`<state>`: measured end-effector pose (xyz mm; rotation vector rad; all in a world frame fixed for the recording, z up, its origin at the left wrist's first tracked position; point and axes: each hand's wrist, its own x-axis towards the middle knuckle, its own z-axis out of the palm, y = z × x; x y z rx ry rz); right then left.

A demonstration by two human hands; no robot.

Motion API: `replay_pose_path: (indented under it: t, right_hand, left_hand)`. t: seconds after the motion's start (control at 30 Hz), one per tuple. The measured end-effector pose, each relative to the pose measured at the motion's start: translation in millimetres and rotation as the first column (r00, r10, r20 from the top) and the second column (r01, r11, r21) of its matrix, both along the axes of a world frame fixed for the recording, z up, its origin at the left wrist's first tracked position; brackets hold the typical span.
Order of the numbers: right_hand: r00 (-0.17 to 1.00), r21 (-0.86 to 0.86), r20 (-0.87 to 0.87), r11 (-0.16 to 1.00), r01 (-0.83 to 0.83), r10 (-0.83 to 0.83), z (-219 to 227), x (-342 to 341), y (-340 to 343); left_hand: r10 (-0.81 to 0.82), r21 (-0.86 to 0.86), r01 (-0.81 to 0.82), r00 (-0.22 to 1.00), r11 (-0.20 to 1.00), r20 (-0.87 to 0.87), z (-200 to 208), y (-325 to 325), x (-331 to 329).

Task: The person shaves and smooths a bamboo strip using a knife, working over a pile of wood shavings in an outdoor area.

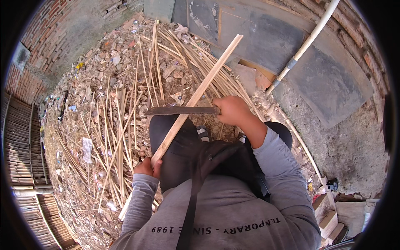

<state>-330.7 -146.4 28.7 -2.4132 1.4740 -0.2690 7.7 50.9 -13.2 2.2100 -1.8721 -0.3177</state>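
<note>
A long, pale bamboo strip [196, 97] slants across my lap, its far end pointing up and to the right. Near its lower part, my left hand [147, 167] is closed around it beside my left knee. My right hand [231, 110] grips the handle of a machete [179, 110], its fingers wrapped round it. The dark, worn blade lies level across the strip, over my left thigh, with its tip toward the left. Most of the handle is hidden in my fist.
Cut bamboo strips [118, 137] lie scattered on the rubble-covered ground to my left. Another bundle of strips [200, 58] lies ahead. A white pipe [306, 43] leans by the grey wall at right. Wooden blocks [327, 218] sit at lower right, and bamboo slat panels [21, 141] stand far left.
</note>
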Motion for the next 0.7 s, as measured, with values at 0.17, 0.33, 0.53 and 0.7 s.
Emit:
replay_pose_path:
  t: [0.17, 0.33, 0.53, 0.7]
  right_hand:
    - [0.986, 0.291, 0.096, 0.951, 0.104, -0.138, -17, -21, -23]
    - [0.991, 0.141, 0.109, 0.988, 0.060, -0.076, -9, -6, -8]
    - [0.965, 0.182, 0.208, 0.976, 0.122, -0.160, -28, -23, -28]
    - [0.933, 0.147, 0.288, 0.973, 0.179, -0.215, -16, -16, -21]
  left_hand:
    - [0.017, 0.082, -0.018, 1.000, 0.996, 0.008, 18, -1, -6]
    - [-0.001, 0.126, -0.001, 1.000, 0.992, 0.011, 20, -1, 1]
    - [-0.017, 0.104, 0.021, 0.999, 0.994, -0.038, 6, -8, 3]
    - [0.007, 0.101, 0.000, 0.998, 0.995, -0.062, 11, -5, 3]
